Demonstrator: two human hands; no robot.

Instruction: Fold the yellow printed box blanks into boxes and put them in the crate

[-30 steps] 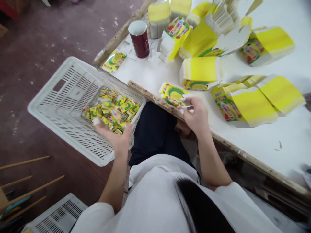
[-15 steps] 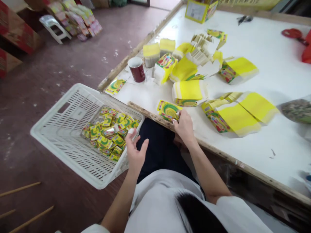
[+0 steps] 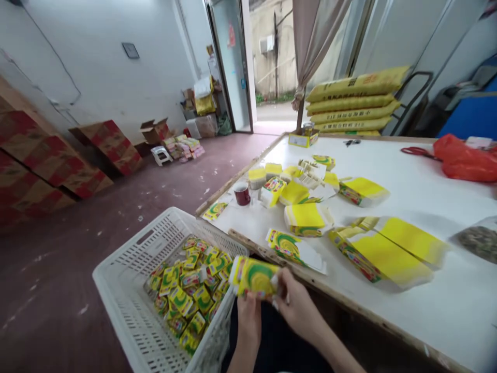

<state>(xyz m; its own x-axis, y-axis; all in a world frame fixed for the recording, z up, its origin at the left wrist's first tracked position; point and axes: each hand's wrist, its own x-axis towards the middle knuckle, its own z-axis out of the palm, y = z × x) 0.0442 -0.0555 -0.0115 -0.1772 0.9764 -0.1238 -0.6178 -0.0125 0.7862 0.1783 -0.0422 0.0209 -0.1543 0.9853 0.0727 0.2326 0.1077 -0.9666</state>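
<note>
A small yellow and green printed carton (image 3: 254, 277) is held up in front of me, above the table's near edge and beside the basket. My right hand (image 3: 298, 301) pinches its right end. From below, my left hand (image 3: 249, 318) grips the carton's lower left part, with its fingertips partly hidden behind it. Just beyond, a similar flat carton (image 3: 285, 243) with white flaps lies on the white table (image 3: 248, 220). On my left stands a white slatted basket (image 3: 116, 274), with many small yellow-green boxes (image 3: 194, 295) inside.
A dark red mug (image 3: 242, 194) stands near the table's left edge. Stacks of yellow cartons (image 3: 392, 243) cover the table's middle. A red plastic bag (image 3: 466, 158) and red-handled scissors (image 3: 417, 151) lie at the far right. Big cardboard boxes (image 3: 42, 150) stand along the left wall.
My right hand has lifted a carton off the table edge. My left hand, open beside the basket before, has come across and taken hold of it. My view has tilted up toward the doorway.
</note>
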